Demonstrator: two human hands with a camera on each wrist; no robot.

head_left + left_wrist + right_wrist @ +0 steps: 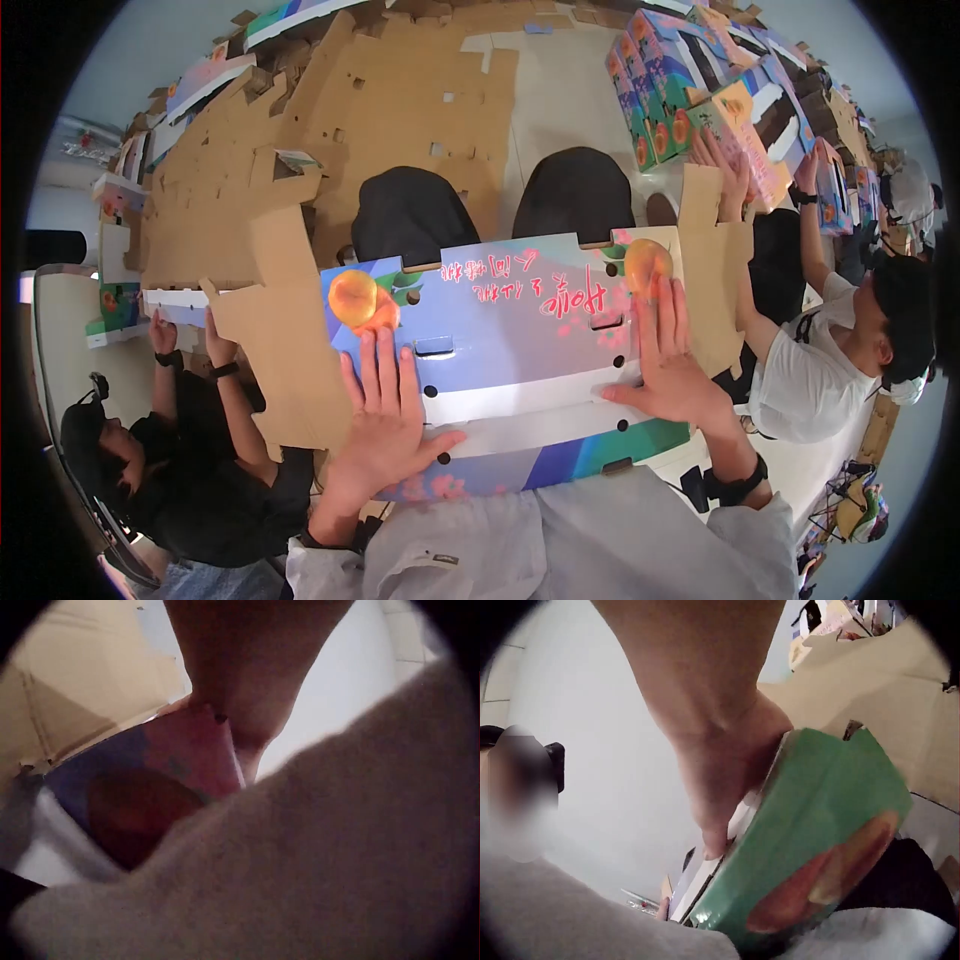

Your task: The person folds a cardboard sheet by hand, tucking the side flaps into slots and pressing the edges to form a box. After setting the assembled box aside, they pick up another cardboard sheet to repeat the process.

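Blue and purple colours covered the box (510, 345), which lay across the person's lap, between the grey shirt (470, 545) and the black knees (412, 215). The left hand (385, 415) lay flat near the box's left edge, and the right hand (665, 365) near its right edge. Both hands had straight fingers, a little apart, with thumbs stuck out. Their tips touched two peach pictures (352, 296). Brown cardboard (420, 110) covered part of the floor (560, 100) past the knees.
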